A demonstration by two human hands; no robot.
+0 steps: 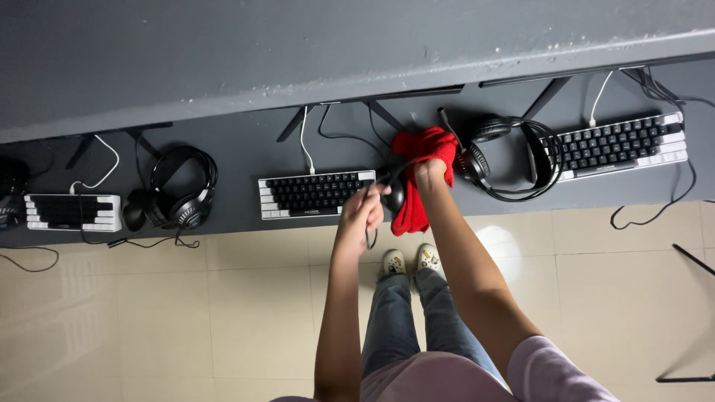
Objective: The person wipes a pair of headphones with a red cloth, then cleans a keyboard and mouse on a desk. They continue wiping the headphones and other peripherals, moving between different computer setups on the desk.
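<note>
Hands at the worktop edge, seen from above. Left hand (363, 211) is closed in a loose fist around a thin black cable (387, 181), lifting it clear of the surface; right hand (430, 173) is closed on a bunched red cloth (418, 175), pressing it against the worktop (238, 152) between the middle keyboard (316, 193) and the right headset (506, 156). A dark rounded thing, probably a mouse (395, 195), lies partly hidden beneath the cloth and the cable.

Risks, as a judgement: the raised cable appears to run to the mouse, so a firm pull could drag it off the near edge onto the tiled floor (223, 298). The cloth's hanging tail could snag the headset's coiled lead or its slim microphone boom (447, 119), and a wide sweep might shove the keyboard askew.

Materials: the cloth is soft, nappy fabric, crumpled into folds. The worktop is matt dark grey, flat. Keyboards are compact rectangular slabs with black keys and pale frames, each on a white lead. Both headsets, including the left one (181, 186), have padded round cups and arched bands, glossy black. Floor tiles are smooth, cream, faintly reflective.
</note>
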